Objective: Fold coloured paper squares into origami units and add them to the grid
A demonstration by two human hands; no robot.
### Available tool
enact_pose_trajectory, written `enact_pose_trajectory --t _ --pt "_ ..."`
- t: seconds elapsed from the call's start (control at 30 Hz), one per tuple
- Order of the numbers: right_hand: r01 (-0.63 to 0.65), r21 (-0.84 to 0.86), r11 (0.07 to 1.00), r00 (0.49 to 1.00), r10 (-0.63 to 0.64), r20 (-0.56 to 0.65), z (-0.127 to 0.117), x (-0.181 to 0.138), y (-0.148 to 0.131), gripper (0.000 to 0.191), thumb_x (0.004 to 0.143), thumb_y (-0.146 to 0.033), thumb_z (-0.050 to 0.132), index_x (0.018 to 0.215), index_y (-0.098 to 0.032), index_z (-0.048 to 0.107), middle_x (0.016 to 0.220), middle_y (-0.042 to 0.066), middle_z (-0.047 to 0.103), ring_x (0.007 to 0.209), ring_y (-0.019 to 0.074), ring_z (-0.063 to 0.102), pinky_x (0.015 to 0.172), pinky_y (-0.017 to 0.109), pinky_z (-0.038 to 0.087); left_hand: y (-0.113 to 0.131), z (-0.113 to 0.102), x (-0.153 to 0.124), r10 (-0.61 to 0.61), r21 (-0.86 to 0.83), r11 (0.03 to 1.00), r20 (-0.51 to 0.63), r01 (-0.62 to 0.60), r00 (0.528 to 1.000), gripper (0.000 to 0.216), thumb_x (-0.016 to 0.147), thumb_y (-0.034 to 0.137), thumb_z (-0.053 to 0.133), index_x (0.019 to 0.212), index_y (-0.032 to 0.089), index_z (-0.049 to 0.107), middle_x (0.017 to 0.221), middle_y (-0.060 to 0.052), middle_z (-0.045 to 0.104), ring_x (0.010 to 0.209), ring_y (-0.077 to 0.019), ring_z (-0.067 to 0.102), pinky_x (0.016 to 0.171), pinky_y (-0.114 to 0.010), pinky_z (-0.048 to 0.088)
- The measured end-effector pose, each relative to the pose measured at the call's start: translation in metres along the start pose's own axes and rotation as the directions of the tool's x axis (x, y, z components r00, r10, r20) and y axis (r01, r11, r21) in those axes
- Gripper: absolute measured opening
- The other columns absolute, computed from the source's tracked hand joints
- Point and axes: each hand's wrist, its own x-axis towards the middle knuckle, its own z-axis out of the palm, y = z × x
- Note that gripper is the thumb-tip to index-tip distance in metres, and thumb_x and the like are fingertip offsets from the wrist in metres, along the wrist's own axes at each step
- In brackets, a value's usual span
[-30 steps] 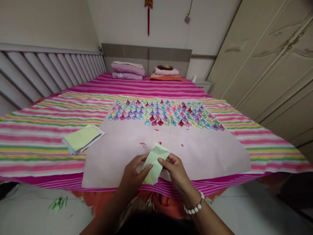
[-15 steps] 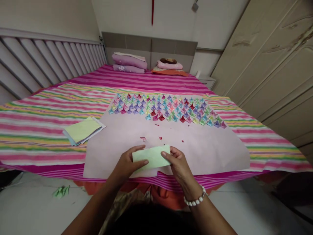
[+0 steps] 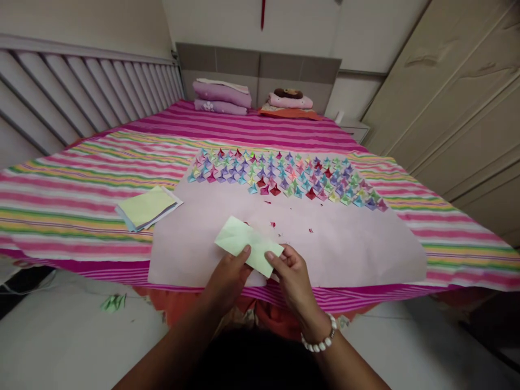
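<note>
Both my hands hold a pale green folded paper strip [image 3: 247,246] just above the near edge of the bed. My left hand [image 3: 227,276] pinches its middle with thumb on top. My right hand [image 3: 293,279], a white bead bracelet on its wrist, pinches the strip's right end. The strip tilts up toward the left. Under it lies a large pale pink sheet [image 3: 345,244] spread over the striped bedcover. Several rows of small coloured folded paper pieces [image 3: 284,176] stand along the sheet's far part.
A stack of square papers [image 3: 147,208], yellow-green on top, lies on the striped bedcover [image 3: 73,184] to the left. Small red scraps [image 3: 273,223] dot the pink sheet. Pillows [image 3: 221,97] sit by the headboard. A wardrobe [image 3: 459,97] stands right. Green scraps [image 3: 114,302] lie on the floor.
The green strip has turned in my hands from upright to level to tilted up at the left. The view has shifted, so the bed sits lower and further right.
</note>
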Motion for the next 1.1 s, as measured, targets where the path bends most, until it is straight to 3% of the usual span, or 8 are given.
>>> enact_pose_trajectory --t 0.1,0.2,0.3,0.4,0.5,0.6,0.73,1.1 --pt "0.203 -0.217 0.955 0.979 -0.193 0.066 -0.009 -0.005 -0.001 0.031 0.081 -0.031 0.066 0.112 -0.025 0.063 0.093 0.004 0.069 0.074 0.0169 0.062 0.067 0.030 0.052 0.011 -0.002 0.000 -0.006 -0.039 0.999 -0.079 0.003 0.997 0.024 0.079 0.030 0.069 0.098 0.016 0.067 0.105 -0.011 0.074 0.113 -0.0287 0.062 0.092 -0.037 0.051" --pt "0.471 -0.445 0.761 0.882 -0.402 0.246 -0.020 -0.008 -0.003 0.050 0.081 -0.018 0.060 0.129 -0.031 0.055 0.137 0.008 0.052 0.112 0.0246 0.056 0.091 0.041 0.048 0.019 -0.006 -0.001 -0.034 -0.050 0.998 -0.109 0.029 0.993 0.024 0.078 0.027 0.069 0.098 0.013 0.066 0.104 -0.013 0.074 0.109 -0.0286 0.064 0.091 -0.039 0.053" --pt "0.630 -0.581 0.515 0.774 -0.479 0.415 -0.024 -0.009 -0.003 0.052 0.079 -0.012 0.058 0.127 -0.034 0.059 0.152 0.005 0.033 0.132 0.0296 0.040 0.101 0.049 0.040 0.019 -0.008 -0.002 -0.045 -0.045 0.998 -0.108 0.041 0.993 0.026 0.076 0.024 0.071 0.099 0.015 0.065 0.107 -0.012 0.073 0.109 -0.0278 0.064 0.091 -0.038 0.053" --pt "0.677 -0.617 0.402 0.729 -0.484 0.484 -0.023 -0.007 -0.003 0.044 0.078 -0.010 0.058 0.114 -0.034 0.068 0.155 0.002 0.030 0.136 0.0312 0.035 0.102 0.052 0.037 0.014 -0.009 -0.003 -0.053 -0.009 0.999 -0.050 0.053 0.997 0.027 0.075 0.027 0.073 0.100 0.016 0.067 0.109 -0.010 0.073 0.110 -0.0284 0.064 0.091 -0.037 0.052" --pt "0.637 -0.610 0.472 0.767 -0.471 0.437 -0.018 -0.004 -0.006 0.029 0.078 -0.013 0.063 0.097 -0.031 0.074 0.150 0.003 0.040 0.134 0.0310 0.038 0.100 0.051 0.038 0.012 -0.010 -0.004 -0.053 0.015 0.998 0.007 0.053 0.999 0.030 0.075 0.030 0.073 0.100 0.015 0.069 0.108 -0.011 0.073 0.109 -0.0293 0.064 0.093 -0.039 0.050" --pt "0.523 -0.538 0.661 0.852 -0.411 0.324 -0.012 -0.002 -0.009 0.008 0.078 -0.022 0.069 0.081 -0.027 0.075 0.136 0.008 0.056 0.124 0.0290 0.050 0.099 0.047 0.040 0.012 -0.011 -0.004 -0.053 0.032 0.998 0.067 0.051 0.996 0.030 0.077 0.033 0.072 0.101 0.015 0.070 0.108 -0.011 0.073 0.110 -0.0279 0.064 0.095 -0.039 0.048" --pt "0.372 -0.365 0.853 0.927 -0.326 0.184 -0.006 0.001 -0.010 0.013 0.079 -0.027 0.070 0.067 -0.022 0.069 0.111 0.009 0.067 0.105 0.0246 0.061 0.094 0.040 0.044 0.011 -0.010 -0.006 -0.053 0.052 0.997 0.107 0.048 0.993 0.031 0.076 0.035 0.073 0.102 0.019 0.072 0.107 -0.009 0.073 0.108 -0.0255 0.065 0.096 -0.038 0.048" --pt "0.165 -0.149 0.975 0.986 -0.164 0.021 0.005 0.001 -0.002 0.028 0.066 -0.032 0.081 0.087 -0.023 0.065 0.084 0.002 0.067 0.078 0.0173 0.061 0.072 0.029 0.051 0.007 -0.012 -0.006 0.012 0.254 0.967 -0.001 -0.011 1.000 0.032 0.072 0.038 0.075 0.094 0.014 0.076 0.095 -0.011 0.076 0.092 -0.0257 0.068 0.084 -0.035 0.052"
